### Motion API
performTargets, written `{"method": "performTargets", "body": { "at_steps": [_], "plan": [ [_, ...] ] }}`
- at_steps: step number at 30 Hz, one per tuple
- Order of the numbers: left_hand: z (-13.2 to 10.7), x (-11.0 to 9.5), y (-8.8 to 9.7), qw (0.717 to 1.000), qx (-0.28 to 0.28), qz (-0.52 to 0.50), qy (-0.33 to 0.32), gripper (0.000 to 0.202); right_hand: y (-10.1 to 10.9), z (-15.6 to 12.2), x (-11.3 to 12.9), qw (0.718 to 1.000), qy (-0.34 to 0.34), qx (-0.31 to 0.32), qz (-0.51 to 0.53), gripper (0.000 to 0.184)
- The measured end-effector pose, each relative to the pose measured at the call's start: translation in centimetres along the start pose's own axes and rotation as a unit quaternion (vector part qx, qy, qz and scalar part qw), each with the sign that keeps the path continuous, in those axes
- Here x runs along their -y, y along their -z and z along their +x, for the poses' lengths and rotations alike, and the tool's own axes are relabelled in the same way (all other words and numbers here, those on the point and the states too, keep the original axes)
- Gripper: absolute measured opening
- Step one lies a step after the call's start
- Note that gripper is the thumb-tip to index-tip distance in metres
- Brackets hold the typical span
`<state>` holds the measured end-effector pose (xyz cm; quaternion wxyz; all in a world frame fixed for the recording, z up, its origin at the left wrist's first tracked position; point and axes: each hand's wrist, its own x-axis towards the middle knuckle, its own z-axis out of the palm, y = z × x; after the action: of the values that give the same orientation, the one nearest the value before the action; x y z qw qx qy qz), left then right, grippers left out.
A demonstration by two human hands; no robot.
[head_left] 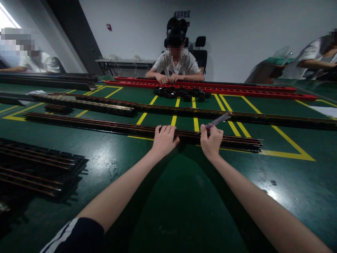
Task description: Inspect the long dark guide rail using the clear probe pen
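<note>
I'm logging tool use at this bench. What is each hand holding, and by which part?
The right hand grips a screwdriver by its lower shaft. The left hand holds nothing; it rests flat on the long dark rail.

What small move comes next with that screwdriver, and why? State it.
Probably lower the tip a touch onto the long dark rail. The right hand holds the screwdriver angled with its tip just at the rail's top, while the left hand lies flat on the rail, steadying it.
</note>
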<state>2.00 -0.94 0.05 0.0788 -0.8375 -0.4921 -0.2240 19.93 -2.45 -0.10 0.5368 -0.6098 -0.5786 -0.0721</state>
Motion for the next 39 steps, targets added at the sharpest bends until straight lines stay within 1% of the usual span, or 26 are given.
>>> {"method": "performTargets", "body": {
  "at_steps": [15,26,39],
  "plan": [
    [-0.04,0.13,0.04,1.000,-0.004,0.001,-0.004,0.036,-0.11,0.02,-0.10,1.000,0.004,-0.005,0.003,0.034],
    [0.02,0.24,-0.11,1.000,-0.003,-0.003,-0.002,0.035,-0.03,0.05,-0.07,1.000,-0.008,0.003,0.016,0.036],
    [0.01,-0.12,-0.03,1.000,-0.005,0.014,-0.007,0.035,0.05,0.03,-0.03,1.000,-0.007,0.005,0.024,0.034]
  ]
}}
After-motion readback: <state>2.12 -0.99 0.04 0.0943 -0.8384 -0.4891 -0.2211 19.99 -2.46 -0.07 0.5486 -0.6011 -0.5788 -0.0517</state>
